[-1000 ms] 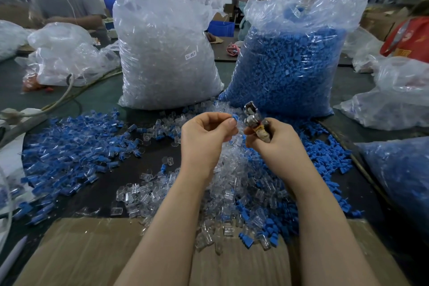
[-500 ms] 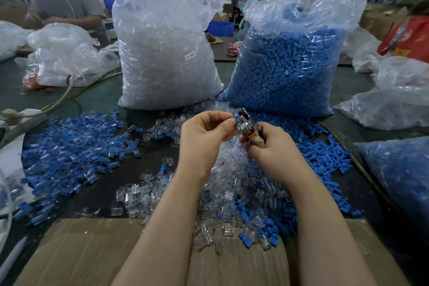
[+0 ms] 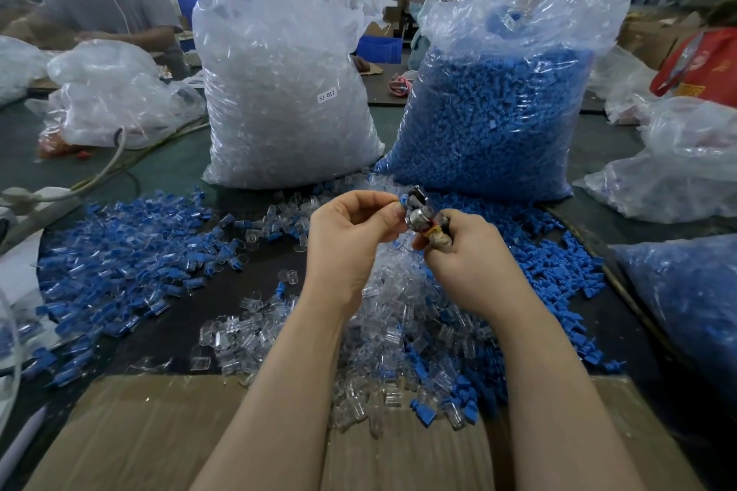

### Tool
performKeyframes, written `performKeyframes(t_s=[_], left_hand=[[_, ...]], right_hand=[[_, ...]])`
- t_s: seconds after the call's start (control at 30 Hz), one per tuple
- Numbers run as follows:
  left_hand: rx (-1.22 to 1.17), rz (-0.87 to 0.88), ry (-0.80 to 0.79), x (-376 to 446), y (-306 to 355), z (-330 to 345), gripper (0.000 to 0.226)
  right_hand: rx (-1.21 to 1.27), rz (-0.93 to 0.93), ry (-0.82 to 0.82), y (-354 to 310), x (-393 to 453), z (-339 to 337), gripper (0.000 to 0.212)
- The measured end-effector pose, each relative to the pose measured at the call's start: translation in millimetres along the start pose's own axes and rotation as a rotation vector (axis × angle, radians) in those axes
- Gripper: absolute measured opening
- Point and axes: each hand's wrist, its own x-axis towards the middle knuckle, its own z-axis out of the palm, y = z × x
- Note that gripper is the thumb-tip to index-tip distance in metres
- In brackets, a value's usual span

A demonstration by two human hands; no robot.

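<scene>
Right hand (image 3: 474, 271)'s metal tool (image 3: 418, 216) nearer left hand (image 3: 346, 243), blue bag (image 3: 490, 120) behind

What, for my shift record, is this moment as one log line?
left hand: pinches blue piece | right hand: grips metal tool | piece at tool's head | beneath: pile of clear pieces

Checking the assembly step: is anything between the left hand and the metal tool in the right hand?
Nothing visible. The left hand pinches a small blue piece against the head of the metal tool, which the right hand grips.
</scene>
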Motion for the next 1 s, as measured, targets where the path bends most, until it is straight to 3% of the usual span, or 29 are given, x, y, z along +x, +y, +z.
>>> performKeyframes(t_s=[0.23,0.33,0.5,0.6,0.83,0.93,1.0], left_hand=[[-0.144,-0.238,0.09,5,0,-9,0.004],[-0.397,-0.364,0.319,14,1,-30,0.009],[-0.782,-0.369,0.737,21,5,-79,0.006],[-0.9,-0.371,0.904,17,7,-103,0.005],[-1.094,-0.244,1.034,15,8,-117,0.022],[-1.118,-0.166,0.969,16,5,-120,0.03],[-0.988,-0.205,0.907,18,6,-121,0.027]], right_hand=[[-0.105,0.023,0.01,6,3,5,0.008],[-0.145,0.11,0.053,17,6,2,0.012],[-0.258,0.289,0.105,33,6,-7,0.015],[-0.27,0.358,0.109,37,4,-8,0.015],[-0.302,0.441,0.097,39,1,-12,0.013],[-0.321,0.459,0.094,39,1,-11,0.015],[-0.326,0.468,0.094,38,1,-11,0.015]])
